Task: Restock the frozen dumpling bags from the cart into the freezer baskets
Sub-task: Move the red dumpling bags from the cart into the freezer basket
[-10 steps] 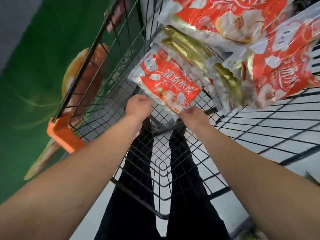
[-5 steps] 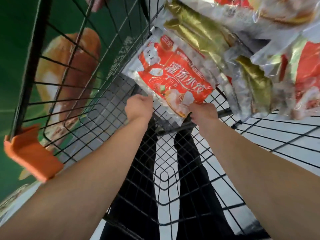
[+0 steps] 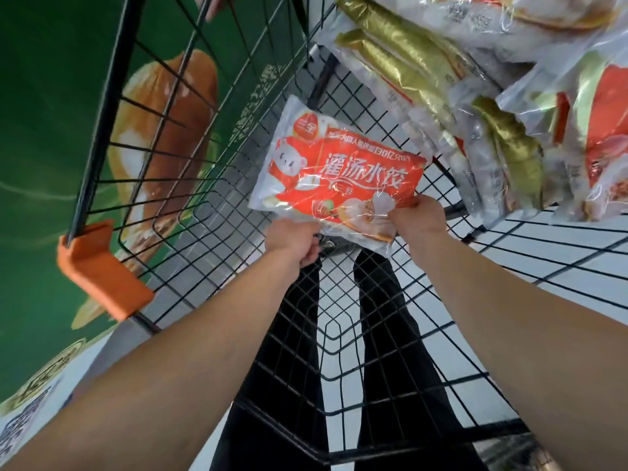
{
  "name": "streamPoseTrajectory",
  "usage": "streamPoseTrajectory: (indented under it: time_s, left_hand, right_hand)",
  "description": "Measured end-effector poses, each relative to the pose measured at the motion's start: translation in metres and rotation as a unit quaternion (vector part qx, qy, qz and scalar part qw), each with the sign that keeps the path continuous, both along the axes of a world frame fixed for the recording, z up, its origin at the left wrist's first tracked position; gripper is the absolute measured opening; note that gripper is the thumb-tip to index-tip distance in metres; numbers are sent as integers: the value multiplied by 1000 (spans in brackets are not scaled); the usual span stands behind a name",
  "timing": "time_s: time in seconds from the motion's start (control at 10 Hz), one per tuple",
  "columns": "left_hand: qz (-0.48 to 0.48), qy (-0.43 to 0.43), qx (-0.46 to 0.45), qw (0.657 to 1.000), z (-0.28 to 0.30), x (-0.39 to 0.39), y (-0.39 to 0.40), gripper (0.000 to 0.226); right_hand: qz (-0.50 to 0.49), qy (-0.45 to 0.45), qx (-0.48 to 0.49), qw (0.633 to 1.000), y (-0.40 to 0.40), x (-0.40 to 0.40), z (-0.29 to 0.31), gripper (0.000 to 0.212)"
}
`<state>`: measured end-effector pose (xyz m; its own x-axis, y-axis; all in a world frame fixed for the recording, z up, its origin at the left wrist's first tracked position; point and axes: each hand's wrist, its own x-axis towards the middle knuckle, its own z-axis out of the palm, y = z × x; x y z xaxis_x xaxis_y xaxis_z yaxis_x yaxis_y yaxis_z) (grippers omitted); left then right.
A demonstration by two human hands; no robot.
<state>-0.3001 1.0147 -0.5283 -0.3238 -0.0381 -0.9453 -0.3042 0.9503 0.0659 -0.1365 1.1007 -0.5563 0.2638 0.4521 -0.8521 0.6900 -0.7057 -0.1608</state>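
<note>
both hands grip the near edge of a red-and-white plastic dumpling bag, left hand and right hand curled at its corners, likely to keep the floppy pack flat. it is above the black wire cart floor, just beside the gold-striped clear bags piled farther in.

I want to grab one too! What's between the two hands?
In the head view, the red dumpling bag spans between left hand and right hand.

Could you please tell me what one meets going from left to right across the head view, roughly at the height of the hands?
Orange corner guard → left hand → red dumpling bag → right hand → gold-trimmed bags.
</note>
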Motion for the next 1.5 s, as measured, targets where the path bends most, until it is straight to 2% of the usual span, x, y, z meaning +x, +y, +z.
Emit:
streamPoseTrajectory:
  time_s: [0.1,0.2,0.3,0.4,0.5,0.6,0.7,0.8,0.9,1.0,1.1,1.2,1.3,1.4,1.5]
  left_hand:
    - [-51,-50,-25,997,10,3,-10,9]
    - [-104,133,52,984,7,-12,2,16]
    - [-152,262,72,950,-7,-38,16,25]
    - [-155,231,40,960,-29,-53,15,27]
    - [-192,185,74,961,-37,-50,11,12]
    - [-168,154,91,969,-39,-49,8,12]
    - [-129,124,99,979,-27,-50,9,23]
    - [-148,109,121,976,3,-53,5,27]
    - [-129,95,154,975,43,-61,-6,21]
    - [-123,97,192,969,81,-71,-21,18]
    - [-113,125,237,957,137,-75,-35,24]
    - [-103,155,275,943,187,-75,-61,22]
    - [-76,165,302,936,220,-75,-97,21]
    - [-26,160,332,929,254,-78,-147,12]
    - [42,177,349,919,294,-80,-190,14]
  right_hand:
    - [8,-31,-4,999,3,2,0,28]
    - [-74,-23,-12,997,9,2,0,24]
    - [-229,46,-17,972,13,0,7,11]
    - [-323,108,-46,939,14,3,2,31]
    - [-335,133,-75,930,10,10,-12,38]
    - [-297,114,-48,947,3,14,-10,21]
    - [-266,108,-12,958,-2,12,20,6]
    - [-221,91,-3,971,-11,6,58,10]
    - [-226,114,18,967,-22,5,97,10]
    - [-252,146,27,956,-30,4,136,13]
    - [-303,207,12,930,-40,1,190,22]
    - [-320,267,-8,909,-59,4,241,12]
    - [-293,308,-31,905,-85,6,280,14]
    - [-270,349,-15,897,-116,3,318,13]
    - [-248,369,9,896,-136,-11,342,19]
